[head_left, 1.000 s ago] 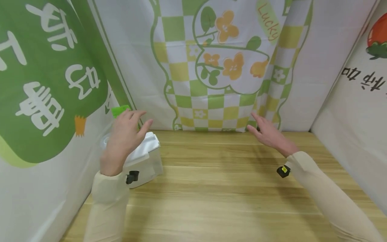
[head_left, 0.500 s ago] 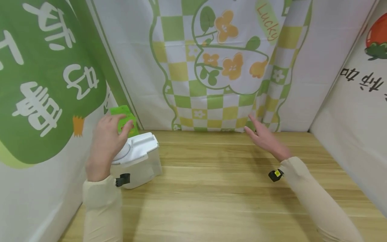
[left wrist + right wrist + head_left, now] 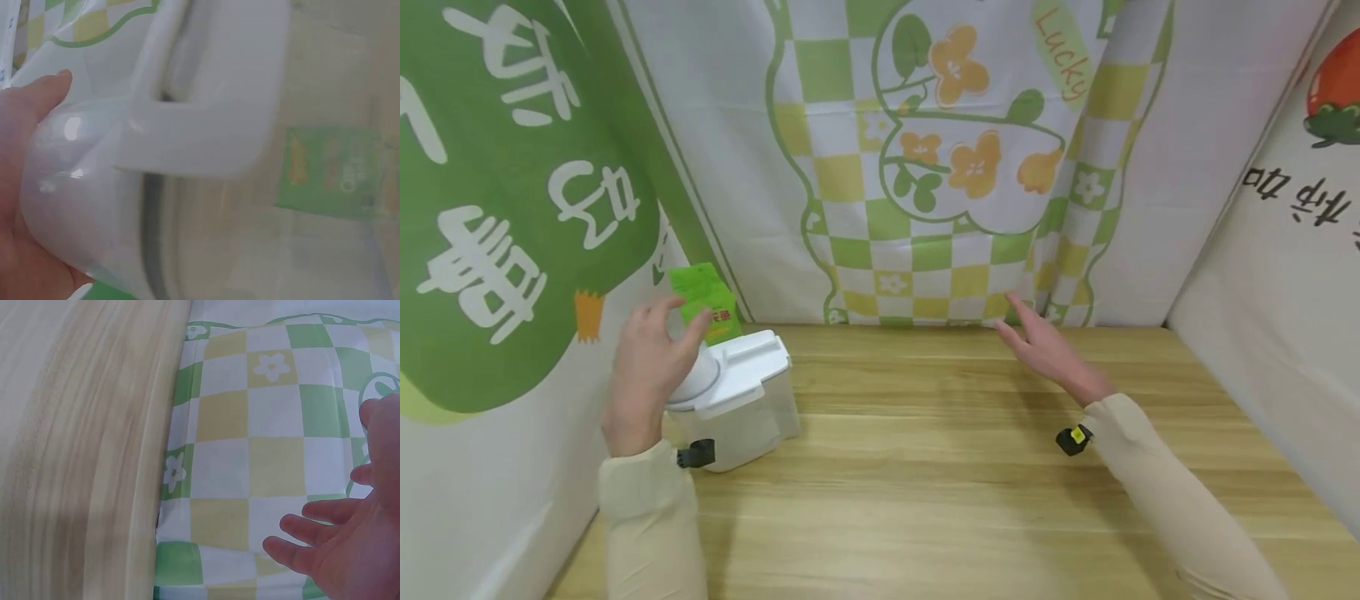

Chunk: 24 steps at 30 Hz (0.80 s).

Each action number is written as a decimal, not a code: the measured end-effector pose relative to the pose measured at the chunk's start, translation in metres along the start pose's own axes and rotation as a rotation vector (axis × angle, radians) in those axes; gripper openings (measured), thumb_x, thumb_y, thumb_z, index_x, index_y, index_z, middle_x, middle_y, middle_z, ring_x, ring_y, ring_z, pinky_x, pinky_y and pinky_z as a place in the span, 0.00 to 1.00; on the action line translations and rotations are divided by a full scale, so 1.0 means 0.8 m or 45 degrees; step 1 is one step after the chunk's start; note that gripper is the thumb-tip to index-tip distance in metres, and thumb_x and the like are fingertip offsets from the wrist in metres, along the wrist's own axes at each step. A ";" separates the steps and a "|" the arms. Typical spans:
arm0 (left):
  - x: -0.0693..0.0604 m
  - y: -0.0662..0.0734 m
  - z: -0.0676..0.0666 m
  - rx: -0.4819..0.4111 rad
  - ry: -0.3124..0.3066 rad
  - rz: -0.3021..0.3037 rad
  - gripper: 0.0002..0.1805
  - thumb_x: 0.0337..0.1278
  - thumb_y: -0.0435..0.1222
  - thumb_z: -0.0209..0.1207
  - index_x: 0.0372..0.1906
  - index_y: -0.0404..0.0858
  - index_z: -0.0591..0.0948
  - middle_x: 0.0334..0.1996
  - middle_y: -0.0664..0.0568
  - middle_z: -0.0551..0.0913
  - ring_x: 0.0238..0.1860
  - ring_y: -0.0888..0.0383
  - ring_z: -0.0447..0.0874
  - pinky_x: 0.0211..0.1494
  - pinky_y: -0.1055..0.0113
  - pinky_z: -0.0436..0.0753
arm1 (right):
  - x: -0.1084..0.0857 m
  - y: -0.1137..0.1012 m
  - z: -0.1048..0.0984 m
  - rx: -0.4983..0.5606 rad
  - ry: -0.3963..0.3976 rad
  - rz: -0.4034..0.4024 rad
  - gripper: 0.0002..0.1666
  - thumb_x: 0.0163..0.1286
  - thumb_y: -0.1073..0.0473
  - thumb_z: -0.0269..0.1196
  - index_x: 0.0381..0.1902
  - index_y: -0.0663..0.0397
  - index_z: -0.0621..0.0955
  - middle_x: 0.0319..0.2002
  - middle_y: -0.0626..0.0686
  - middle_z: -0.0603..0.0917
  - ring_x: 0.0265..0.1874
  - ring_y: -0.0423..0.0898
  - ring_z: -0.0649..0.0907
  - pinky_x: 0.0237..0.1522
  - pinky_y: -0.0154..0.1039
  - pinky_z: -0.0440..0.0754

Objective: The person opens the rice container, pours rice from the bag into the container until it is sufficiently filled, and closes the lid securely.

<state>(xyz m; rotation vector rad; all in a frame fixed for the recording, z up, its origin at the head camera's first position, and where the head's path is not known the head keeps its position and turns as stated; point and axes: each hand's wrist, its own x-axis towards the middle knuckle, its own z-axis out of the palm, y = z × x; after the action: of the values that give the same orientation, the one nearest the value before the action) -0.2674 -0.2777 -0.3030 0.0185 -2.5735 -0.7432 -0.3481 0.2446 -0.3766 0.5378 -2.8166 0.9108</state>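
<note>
A translucent storage container (image 3: 741,433) with a white lid (image 3: 752,357) stands on the left of the table. On the lid's left part sits a rounded, see-through cup-like cap (image 3: 84,181). My left hand (image 3: 651,367) is beside and above this cap, its thumb and fingers spread in a loose curve. Whether the palm touches the cap cannot be told. Behind the container a green packet (image 3: 707,300) leans upright, partly covered by my fingertips. My right hand (image 3: 1051,354) hovers over the table's far right half, fingers extended, holding nothing.
The wooden table (image 3: 910,467) ends at a back cloth (image 3: 917,250) with a checked pattern. Printed cloth walls (image 3: 1262,275) close in the right side and the left. Small dark cameras (image 3: 1072,439) sit at both wrists.
My left hand has shifted left and slightly down from over the lid, uncovering more of the packet and cap. My right hand has drifted a little left and down.
</note>
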 end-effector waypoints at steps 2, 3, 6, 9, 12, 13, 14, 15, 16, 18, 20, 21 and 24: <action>-0.001 -0.004 0.004 -0.011 0.007 0.008 0.39 0.68 0.60 0.47 0.67 0.32 0.69 0.69 0.30 0.64 0.69 0.31 0.60 0.66 0.31 0.62 | 0.000 0.001 0.004 0.004 0.004 -0.004 0.44 0.78 0.38 0.43 0.79 0.52 0.43 0.79 0.61 0.47 0.76 0.64 0.53 0.75 0.62 0.51; -0.002 -0.006 0.005 -0.015 0.010 0.013 0.39 0.68 0.60 0.48 0.66 0.32 0.70 0.68 0.30 0.65 0.68 0.31 0.61 0.65 0.32 0.63 | -0.001 0.001 0.006 0.008 0.005 -0.005 0.44 0.78 0.38 0.43 0.79 0.52 0.43 0.79 0.60 0.47 0.76 0.63 0.53 0.75 0.62 0.51; -0.004 -0.011 0.007 -0.036 0.019 0.035 0.36 0.66 0.60 0.50 0.62 0.33 0.74 0.65 0.31 0.70 0.66 0.31 0.65 0.64 0.34 0.65 | -0.003 0.003 0.010 0.026 0.007 0.000 0.44 0.78 0.37 0.43 0.79 0.51 0.43 0.79 0.60 0.47 0.76 0.63 0.53 0.75 0.61 0.51; -0.008 -0.018 0.009 -0.059 0.010 0.047 0.34 0.64 0.60 0.53 0.57 0.35 0.77 0.62 0.33 0.75 0.65 0.33 0.68 0.63 0.36 0.67 | -0.006 0.002 0.011 0.045 -0.006 0.009 0.45 0.77 0.36 0.42 0.79 0.51 0.43 0.79 0.60 0.47 0.76 0.63 0.52 0.75 0.62 0.50; -0.010 -0.026 0.009 -0.070 0.000 0.066 0.33 0.60 0.60 0.58 0.55 0.36 0.79 0.60 0.35 0.77 0.63 0.34 0.70 0.62 0.37 0.69 | -0.006 0.000 0.011 0.048 -0.019 0.009 0.44 0.77 0.36 0.42 0.79 0.50 0.42 0.79 0.61 0.47 0.76 0.64 0.52 0.75 0.62 0.50; -0.011 -0.029 0.009 -0.076 -0.013 0.069 0.33 0.59 0.60 0.59 0.55 0.36 0.79 0.60 0.35 0.77 0.64 0.34 0.70 0.62 0.37 0.68 | -0.005 0.000 0.011 0.049 -0.019 0.008 0.44 0.77 0.36 0.42 0.79 0.50 0.42 0.79 0.61 0.47 0.76 0.63 0.52 0.75 0.62 0.50; -0.011 -0.031 0.008 -0.078 -0.031 0.071 0.34 0.58 0.61 0.59 0.55 0.37 0.79 0.60 0.35 0.77 0.64 0.34 0.70 0.61 0.36 0.68 | -0.005 0.000 0.012 0.045 -0.018 0.007 0.44 0.78 0.36 0.42 0.79 0.50 0.43 0.79 0.61 0.47 0.76 0.63 0.52 0.75 0.62 0.50; -0.012 -0.033 0.007 -0.083 -0.049 0.065 0.34 0.57 0.61 0.60 0.56 0.37 0.79 0.61 0.35 0.77 0.64 0.34 0.69 0.61 0.36 0.68 | -0.004 -0.001 0.012 0.045 -0.015 0.008 0.44 0.78 0.36 0.43 0.79 0.50 0.43 0.79 0.61 0.47 0.76 0.63 0.52 0.75 0.62 0.50; -0.013 -0.035 0.006 -0.090 -0.060 0.063 0.35 0.56 0.62 0.61 0.56 0.38 0.78 0.61 0.36 0.77 0.64 0.34 0.69 0.61 0.36 0.68 | -0.004 -0.001 0.012 0.044 -0.012 0.006 0.44 0.78 0.37 0.43 0.79 0.51 0.43 0.79 0.61 0.47 0.76 0.63 0.52 0.75 0.62 0.50; -0.014 -0.037 0.006 -0.105 -0.073 0.050 0.36 0.55 0.62 0.62 0.57 0.39 0.78 0.62 0.36 0.76 0.65 0.34 0.68 0.61 0.36 0.67 | -0.003 -0.001 0.013 0.041 -0.004 0.001 0.44 0.78 0.37 0.43 0.79 0.51 0.44 0.78 0.61 0.48 0.76 0.63 0.53 0.75 0.62 0.50; -0.016 -0.038 0.007 -0.130 -0.039 0.055 0.34 0.54 0.60 0.64 0.56 0.39 0.79 0.61 0.36 0.77 0.65 0.35 0.69 0.62 0.37 0.68 | -0.003 0.000 0.014 0.037 0.000 -0.003 0.43 0.78 0.37 0.42 0.79 0.52 0.44 0.78 0.62 0.49 0.76 0.64 0.53 0.75 0.62 0.51; -0.016 -0.038 0.009 -0.145 -0.016 0.061 0.33 0.54 0.59 0.64 0.55 0.39 0.79 0.60 0.37 0.78 0.65 0.36 0.70 0.62 0.38 0.69 | -0.002 0.000 0.014 0.036 -0.002 -0.002 0.43 0.78 0.37 0.42 0.79 0.52 0.44 0.78 0.62 0.49 0.76 0.64 0.54 0.75 0.62 0.51; -0.017 -0.038 0.014 -0.166 0.059 0.092 0.29 0.55 0.54 0.66 0.53 0.37 0.81 0.57 0.37 0.80 0.64 0.37 0.72 0.63 0.39 0.70 | -0.003 0.001 0.016 0.034 -0.019 0.007 0.43 0.78 0.37 0.42 0.79 0.52 0.45 0.78 0.63 0.49 0.75 0.65 0.55 0.74 0.63 0.53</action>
<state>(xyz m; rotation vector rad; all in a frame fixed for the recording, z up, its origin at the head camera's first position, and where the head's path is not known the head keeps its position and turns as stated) -0.2630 -0.2962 -0.3325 -0.0963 -2.4631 -0.8709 -0.3464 0.2382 -0.3879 0.5423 -2.8244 0.9502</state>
